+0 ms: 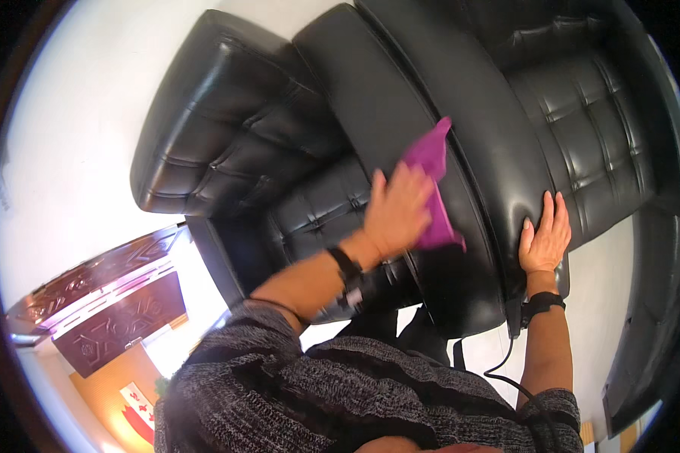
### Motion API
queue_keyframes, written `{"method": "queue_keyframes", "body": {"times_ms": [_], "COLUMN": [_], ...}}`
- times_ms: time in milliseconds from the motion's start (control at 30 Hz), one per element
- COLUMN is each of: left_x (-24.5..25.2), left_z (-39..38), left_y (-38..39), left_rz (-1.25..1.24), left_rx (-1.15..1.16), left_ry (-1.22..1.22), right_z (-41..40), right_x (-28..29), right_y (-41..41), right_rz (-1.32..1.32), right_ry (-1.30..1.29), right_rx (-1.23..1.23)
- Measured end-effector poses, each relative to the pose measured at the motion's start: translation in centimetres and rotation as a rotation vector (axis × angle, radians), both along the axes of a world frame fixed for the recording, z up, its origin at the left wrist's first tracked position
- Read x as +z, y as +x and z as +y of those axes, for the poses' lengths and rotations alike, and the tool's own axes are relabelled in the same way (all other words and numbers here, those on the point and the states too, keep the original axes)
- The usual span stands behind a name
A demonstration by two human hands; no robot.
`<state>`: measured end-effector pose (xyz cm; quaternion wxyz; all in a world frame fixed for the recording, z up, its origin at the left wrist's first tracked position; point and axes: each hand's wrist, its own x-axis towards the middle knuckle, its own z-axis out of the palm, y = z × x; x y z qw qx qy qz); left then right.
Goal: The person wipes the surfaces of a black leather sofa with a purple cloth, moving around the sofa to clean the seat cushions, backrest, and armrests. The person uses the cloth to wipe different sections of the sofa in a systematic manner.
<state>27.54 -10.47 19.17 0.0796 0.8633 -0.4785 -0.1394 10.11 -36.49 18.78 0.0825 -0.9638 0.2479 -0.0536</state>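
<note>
A purple cloth point(443, 210) lies over the black leather armrest point(362, 85) of a sofa, partly bunched, with one corner pointing up to the seam. My left hand point(402, 212), blurred, presses on the cloth's left part and holds it against the leather; its thumb points upward. To the right, my right hand point(545, 235) rests flat on the rounded outer side of a second, adjoining black armrest point(470, 85), fingers slightly apart and nothing in it. Both wrists wear black bands. What lies beneath my left palm is hidden.
A tufted black backrest point(221, 124) and seat point(317, 209) stand at the left, another tufted seat point(589, 130) at the right. A black cable point(507, 362) hangs by my right forearm. Dark carved wooden furniture point(124, 323) is at the lower left, beside a white wall.
</note>
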Motion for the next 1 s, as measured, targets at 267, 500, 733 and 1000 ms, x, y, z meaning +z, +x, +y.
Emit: {"method": "queue_keyframes", "body": {"times_ms": [267, 500, 733, 1000], "left_x": [-6.3, -3.1, 1.5, -0.4], "left_z": [-6.7, -9.5, -3.9, 0.0], "left_y": [27.8, 20.6, -8.7, -3.4], "left_rz": [-0.412, -0.249, 0.357, -0.061], "left_rx": [0.326, 0.242, -0.376, -0.345], "left_ry": [-0.141, -0.063, -0.173, -0.147], "right_z": [0.2, 0.1, 0.1, 0.0], "right_x": [0.3, 0.0, -0.3, -0.6], "right_y": [-0.1, -0.1, 0.2, 0.0], "right_rz": [0.025, -0.025, -0.022, -0.085], "right_ry": [0.0, -0.006, -0.052, -0.065], "right_rx": [-0.008, 0.012, 0.011, 0.023]}}
